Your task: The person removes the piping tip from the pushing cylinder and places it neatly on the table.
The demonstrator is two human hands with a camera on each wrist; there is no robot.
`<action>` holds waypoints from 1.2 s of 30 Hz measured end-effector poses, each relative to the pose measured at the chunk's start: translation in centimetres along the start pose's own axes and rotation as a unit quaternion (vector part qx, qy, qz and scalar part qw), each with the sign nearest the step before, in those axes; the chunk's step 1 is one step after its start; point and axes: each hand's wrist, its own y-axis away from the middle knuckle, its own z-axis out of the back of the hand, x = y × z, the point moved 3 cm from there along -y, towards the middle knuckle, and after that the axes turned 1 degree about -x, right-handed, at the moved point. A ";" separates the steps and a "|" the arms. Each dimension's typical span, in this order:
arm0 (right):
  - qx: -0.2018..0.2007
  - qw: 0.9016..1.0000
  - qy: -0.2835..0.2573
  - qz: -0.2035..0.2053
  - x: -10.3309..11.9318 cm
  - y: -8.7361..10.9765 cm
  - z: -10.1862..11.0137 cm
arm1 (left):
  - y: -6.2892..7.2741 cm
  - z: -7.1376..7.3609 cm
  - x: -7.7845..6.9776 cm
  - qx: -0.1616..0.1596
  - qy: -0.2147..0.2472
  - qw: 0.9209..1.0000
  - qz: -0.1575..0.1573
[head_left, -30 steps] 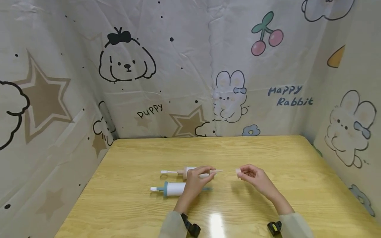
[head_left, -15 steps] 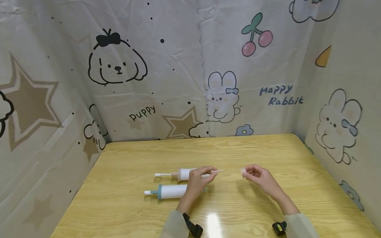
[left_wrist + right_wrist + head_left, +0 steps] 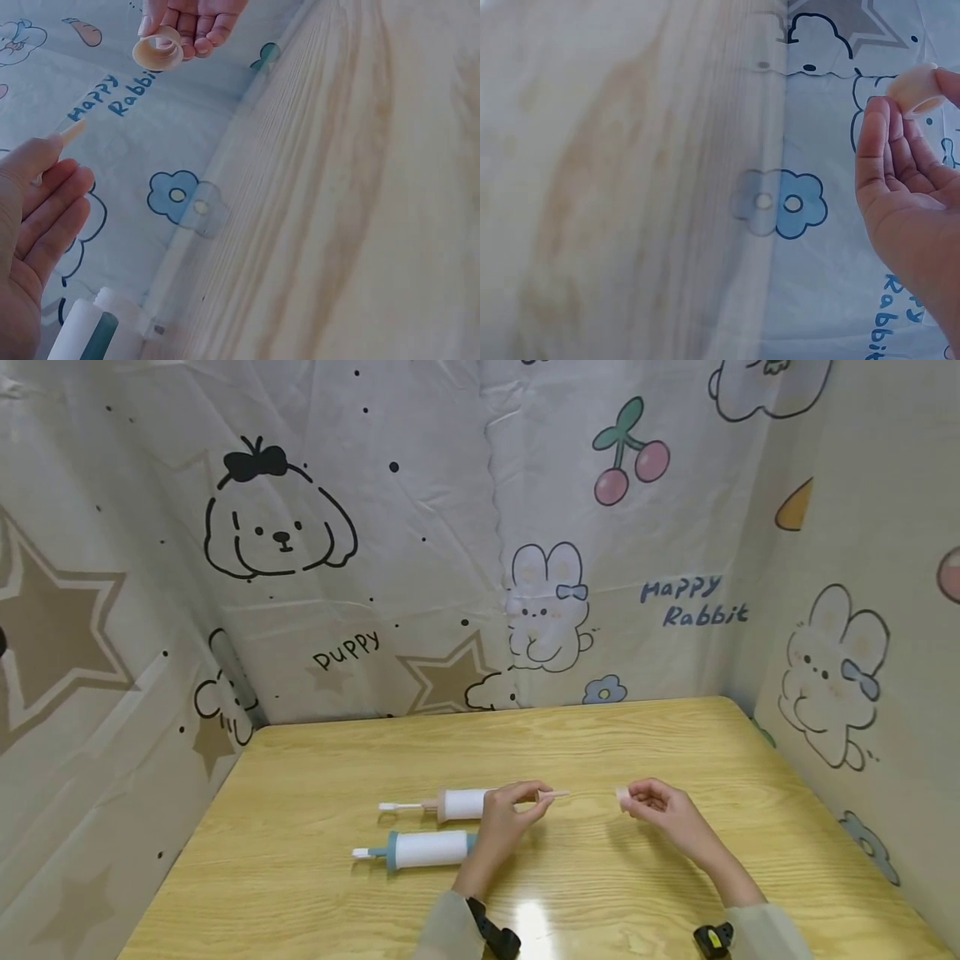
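My left hand (image 3: 504, 828) pinches a small, pale, tapered nozzle (image 3: 558, 793) between thumb and index finger, its thin end pointing right. In the left wrist view the nozzle (image 3: 73, 131) sticks out past the thumb, the other fingers loosely spread. To the right, my right hand (image 3: 666, 814) holds a pale ring-shaped collar (image 3: 622, 798) by thumb and fingertips. The collar (image 3: 910, 88) is hollow, and its opening shows in both wrist views. A gap separates nozzle and collar, both above the table.
Left of my left hand lie two white syringe-like tubes on the wooden table (image 3: 360, 927): one with pinkish fittings (image 3: 461, 804), one with teal fittings (image 3: 431, 849). My left hand and forearm cover their right ends. A printed cloth (image 3: 442, 552) stands around the back and sides.
The head view has turned slightly right. Both hands have shifted right relative to the tubes, and the gap between nozzle and collar has widened a little. Both grips stay the same.
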 end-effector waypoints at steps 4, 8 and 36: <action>-0.002 1.000 0.000 0.000 -0.1 0.0 0.1 | 0.0 -0.2 0.1 0.001 0.001 1.000 0.008; -0.011 1.000 0.009 -0.003 0.0 -0.2 0.0 | 0.0 -0.2 0.2 0.001 0.009 1.000 0.010; 0.032 0.984 0.169 0.033 -1.0 -2.6 -1.2 | 0.2 -0.5 0.2 0.004 0.035 0.999 0.008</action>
